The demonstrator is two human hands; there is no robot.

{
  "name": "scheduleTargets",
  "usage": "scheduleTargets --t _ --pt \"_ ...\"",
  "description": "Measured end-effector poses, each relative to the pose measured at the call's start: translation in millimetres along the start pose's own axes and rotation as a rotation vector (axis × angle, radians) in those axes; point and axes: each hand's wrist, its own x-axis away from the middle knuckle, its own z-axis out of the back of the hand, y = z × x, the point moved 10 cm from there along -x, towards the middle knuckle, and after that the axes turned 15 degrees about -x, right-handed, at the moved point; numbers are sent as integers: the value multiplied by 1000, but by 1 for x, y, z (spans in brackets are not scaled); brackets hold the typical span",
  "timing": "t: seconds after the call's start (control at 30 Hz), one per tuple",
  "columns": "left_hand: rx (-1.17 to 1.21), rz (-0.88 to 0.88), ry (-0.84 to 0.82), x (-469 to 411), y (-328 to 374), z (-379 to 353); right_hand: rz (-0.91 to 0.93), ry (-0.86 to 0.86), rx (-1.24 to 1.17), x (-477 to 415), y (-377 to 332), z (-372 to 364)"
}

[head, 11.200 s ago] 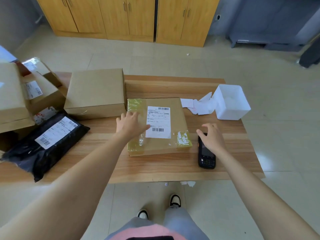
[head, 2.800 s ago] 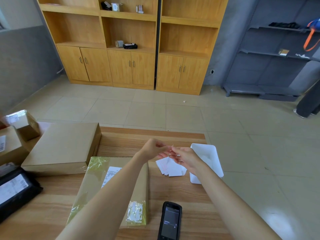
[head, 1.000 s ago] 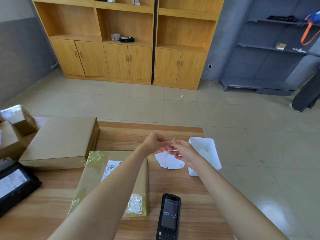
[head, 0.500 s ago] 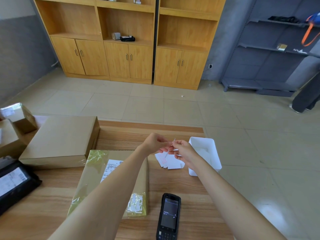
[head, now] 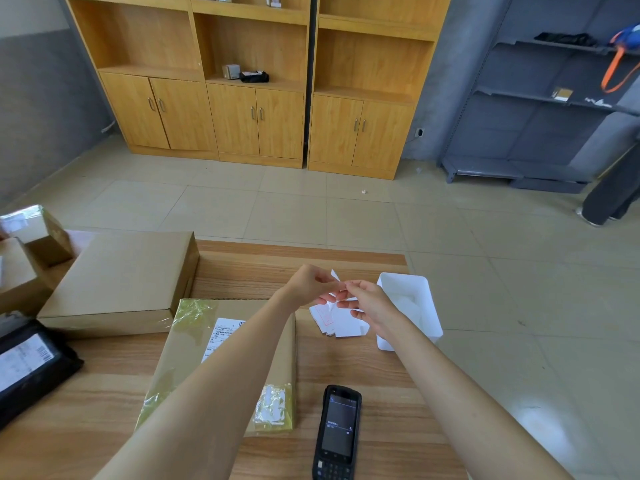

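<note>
One small white slip (head: 335, 275), thin, its upper corner pointed, is held above the far right part of the table (head: 346, 365). The left hand (head: 309, 284) and right hand (head: 369, 301) both pinch it, fingertips meeting. Beneath lies a loose stack of white labels (head: 343, 325), one with red print. The white bin (head: 420, 289) stands just right of the stack, at the table's right edge. A taped parcel (head: 194, 341) lies under the left forearm, and a scanner (head: 339, 431) lies near the front edge. Bare wood shows between stack and scanner.
</note>
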Motion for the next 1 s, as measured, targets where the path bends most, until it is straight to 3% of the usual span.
scheduleTargets --t 1.0 --pt "-22 20 2 -2 -8 2 -14 -12 -12 -7 9 -2"
